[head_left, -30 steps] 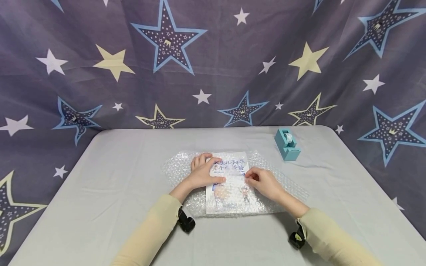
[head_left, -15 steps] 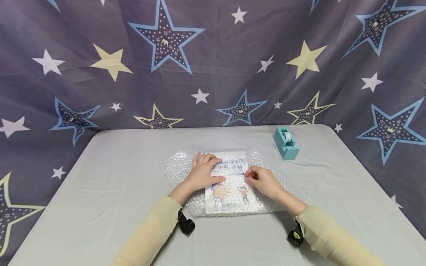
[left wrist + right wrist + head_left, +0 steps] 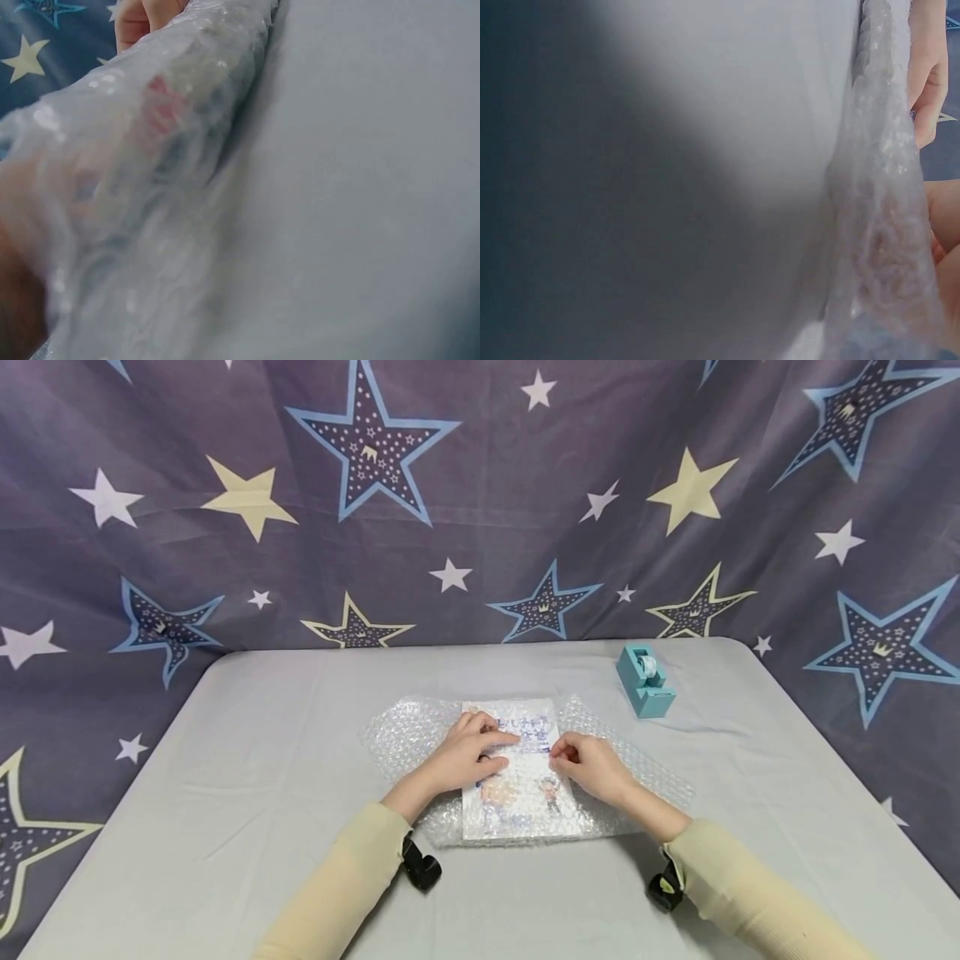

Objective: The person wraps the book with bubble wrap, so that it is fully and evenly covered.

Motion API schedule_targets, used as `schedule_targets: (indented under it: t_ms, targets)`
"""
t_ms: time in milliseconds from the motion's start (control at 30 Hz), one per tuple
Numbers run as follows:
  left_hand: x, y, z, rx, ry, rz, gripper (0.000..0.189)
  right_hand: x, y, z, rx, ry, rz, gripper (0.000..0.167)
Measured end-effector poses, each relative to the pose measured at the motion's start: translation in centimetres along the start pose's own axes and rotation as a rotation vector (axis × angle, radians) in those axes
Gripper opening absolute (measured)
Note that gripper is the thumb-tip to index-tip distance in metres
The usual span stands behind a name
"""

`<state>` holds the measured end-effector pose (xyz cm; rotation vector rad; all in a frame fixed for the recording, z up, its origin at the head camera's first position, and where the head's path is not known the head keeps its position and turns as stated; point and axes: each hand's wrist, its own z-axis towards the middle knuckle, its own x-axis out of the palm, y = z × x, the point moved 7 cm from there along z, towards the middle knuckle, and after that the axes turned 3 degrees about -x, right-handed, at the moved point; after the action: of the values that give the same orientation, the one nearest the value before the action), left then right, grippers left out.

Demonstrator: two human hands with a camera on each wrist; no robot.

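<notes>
A book (image 3: 517,818) with a white cover, blue lettering and small figures lies under clear bubble wrap (image 3: 401,735) in the head view. My left hand (image 3: 463,756) rests on the wrapped book's left half, fingers and thumb extended over the cover. At the right edge, my right hand (image 3: 592,768) pinches the wrap between thumb and curled fingers. Up close in the left wrist view, the bubble wrap (image 3: 172,150) covers the side of the book. The right wrist view shows the bubble wrap (image 3: 885,187) edge-on, with fingers (image 3: 928,105) beyond it.
A teal tape dispenser (image 3: 647,685) with a roll of tape stands at the back right of the grey-covered table (image 3: 247,760). Loose wrap spreads out left and right of the book. A star-patterned curtain (image 3: 480,502) hangs behind the table.
My left hand's fingers have slid slightly to the right over the cover, uncovering its upper left corner. The right hand stays at the right edge. The tape dispenser has not moved.
</notes>
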<state>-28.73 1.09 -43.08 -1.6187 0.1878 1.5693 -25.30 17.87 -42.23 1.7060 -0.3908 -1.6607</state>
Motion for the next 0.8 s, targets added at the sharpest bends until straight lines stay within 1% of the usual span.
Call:
schedule_targets:
  t_ms: [67,200,300,400,600,700,800]
  targets:
    - [0.1,0.2,0.0,-0.008,0.008,-0.016,0.035,-0.1,0.1,0.0,-0.002,-0.005,0.004,0.007]
    - [0.2,0.3,0.0,-0.029,0.022,-0.081,0.04,-0.3,0.4,-0.4,-0.03,-0.014,0.007,0.006]
    - [0.3,0.4,-0.1,-0.05,0.042,-0.134,0.044,-0.6,0.5,-0.8,-0.046,-0.002,-0.005,0.006]
    - [0.3,0.3,0.0,-0.064,0.048,-0.166,0.045,-0.9,0.3,-1.3,-0.042,0.01,-0.017,0.007]
    - [0.4,0.3,-0.1,-0.087,0.048,-0.179,0.045,-2.2,-0.3,-2.6,-0.044,0.009,-0.036,0.01]
    - [0.5,0.3,-0.2,-0.088,0.055,-0.186,0.045,-3.1,-0.7,-3.5,-0.042,0.01,-0.066,0.011]
    - [0.5,0.4,-0.2,-0.09,0.046,-0.191,0.044,-4.2,-1.0,-4.0,-0.054,0.003,-0.103,0.011]
